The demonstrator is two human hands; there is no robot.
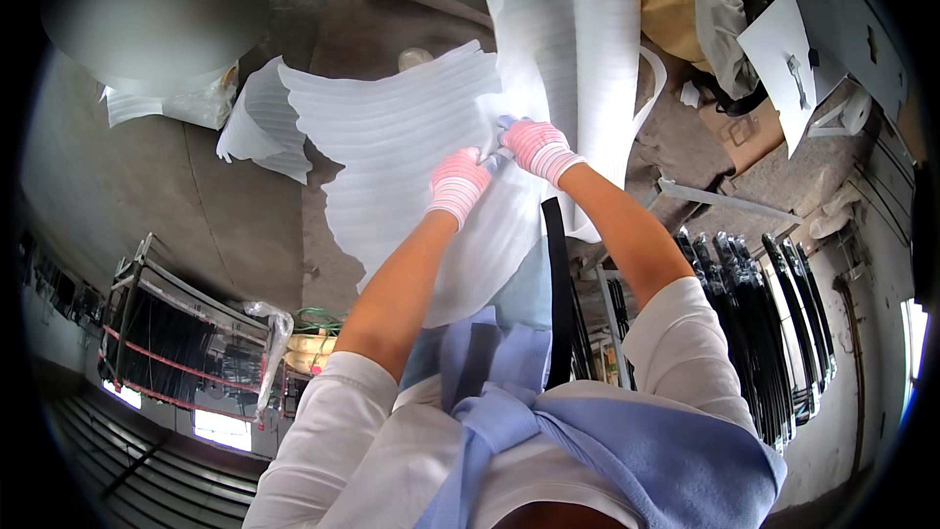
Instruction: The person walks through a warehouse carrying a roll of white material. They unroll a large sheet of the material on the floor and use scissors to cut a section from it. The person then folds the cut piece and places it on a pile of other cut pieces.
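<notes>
A thin white foam sheet [392,157] with ragged edges spreads out in front of me, sloping toward my lap. My left hand [460,181] and my right hand [537,149], both in pink-and-white striped gloves with bluish fingertips, are close together at its right part. Each hand has its fingers closed on the foam. Just beyond and to the right, a long ridged length of the same white foam [607,49] runs away from me, partly curled. A black strip [556,284] lies below my right wrist.
Racks of long dark parts stand at the left [186,343] and right [759,323]. Brown cardboard [749,134], a clear plastic bag [728,24] and a white panel [783,64] lie at the far right. A smaller foam piece [264,122] is at the left.
</notes>
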